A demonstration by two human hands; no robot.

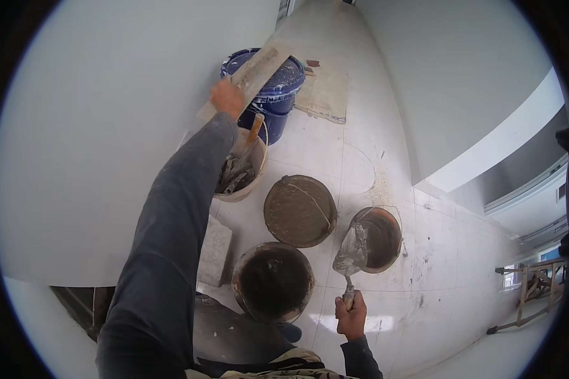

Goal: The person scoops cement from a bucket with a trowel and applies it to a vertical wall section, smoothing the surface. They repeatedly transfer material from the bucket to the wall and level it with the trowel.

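Grey mortar loads the trowel [351, 252] clasped in the right hand [352, 314]; left hand [227, 98] grips a float [254, 74], best kept flat against the wall [88, 145].

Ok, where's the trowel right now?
In the head view, the trowel is in the right hand, lower centre-right, its mortar-caked blade raised over the floor between the dark bucket and the rusty brown bucket.
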